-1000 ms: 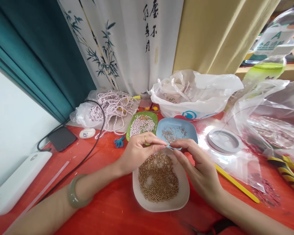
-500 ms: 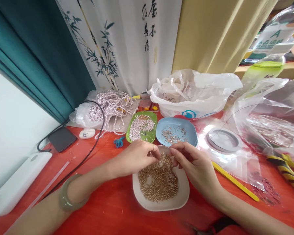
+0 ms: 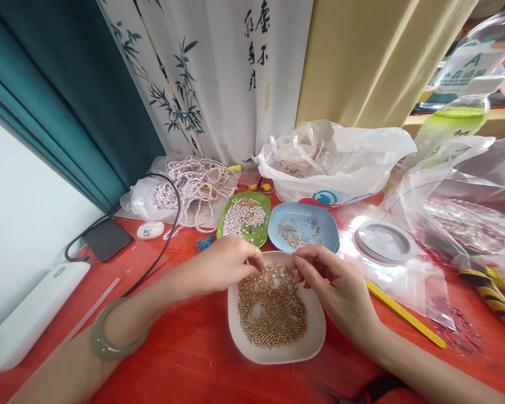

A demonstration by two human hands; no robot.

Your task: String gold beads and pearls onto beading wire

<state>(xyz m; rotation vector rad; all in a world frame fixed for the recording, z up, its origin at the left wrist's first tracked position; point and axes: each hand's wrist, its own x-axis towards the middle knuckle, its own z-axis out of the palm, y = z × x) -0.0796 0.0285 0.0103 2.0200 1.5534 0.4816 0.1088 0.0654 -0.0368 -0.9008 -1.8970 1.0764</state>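
Note:
A white dish (image 3: 317,336) full of small gold beads (image 3: 273,320) stands before me. Over its upper left rim, my left hand (image 3: 231,264) has its fingers curled together; anything in them is too small to make out. My right hand (image 3: 336,283) is at the upper right rim, thumb and forefinger pinched, and what they grip does not show clearly. Just behind lie a green dish (image 3: 264,203) with pink pearl beads (image 3: 239,219) and a blue dish (image 3: 326,216) holding thin metal pins (image 3: 297,233).
Strung pearl strands (image 3: 189,185) heap at the back left near a phone (image 3: 107,239) and black cable (image 3: 179,199). A white plastic bag (image 3: 340,163) stands behind the dishes. On the right are a wire spool (image 3: 382,241), a yellow stick (image 3: 408,314) and yellow-black pliers (image 3: 492,294).
My left hand has shifted left, away from the right hand's fingertips, and covers more of the blue tassel-like piece. The right hand stays nearly in place, still pinched.

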